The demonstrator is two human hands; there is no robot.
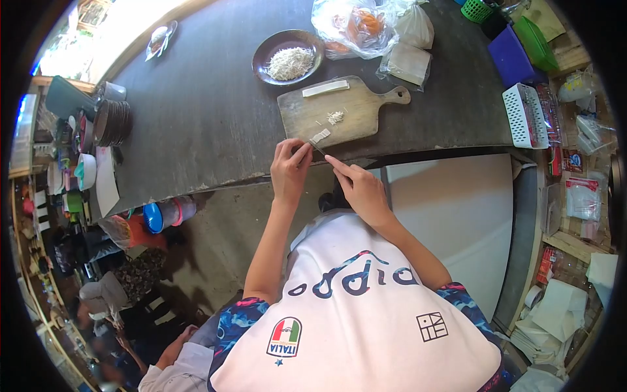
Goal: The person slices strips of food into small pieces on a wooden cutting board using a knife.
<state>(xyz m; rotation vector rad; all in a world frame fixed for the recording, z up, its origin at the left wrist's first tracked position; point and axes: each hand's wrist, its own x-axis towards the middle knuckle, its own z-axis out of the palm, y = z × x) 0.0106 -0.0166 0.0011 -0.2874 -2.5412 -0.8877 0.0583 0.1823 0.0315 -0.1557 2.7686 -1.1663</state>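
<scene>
My right hand (360,189) is closed around a small knife (318,149), its index finger stretched along the top; the handle is hidden in the hand. The blade points left over the near edge of a wooden cutting board (297,108). My left hand (290,168) is pinched closed right beside the blade; what its fingertips hold, if anything, is hidden. Next to the blade lie small pale cut pieces (320,136). Farther in on the board are a little heap of thin shreds (336,117) and a long white block (326,89).
Behind the board stands a dark bowl (260,47) of white shreds (290,63). Clear plastic bags (353,29) with orange contents and a wrapped pale block (406,63) lie beside it. Stacked dark plates (112,123) are at left, a white basket (524,116) at right. Another person sits lower left.
</scene>
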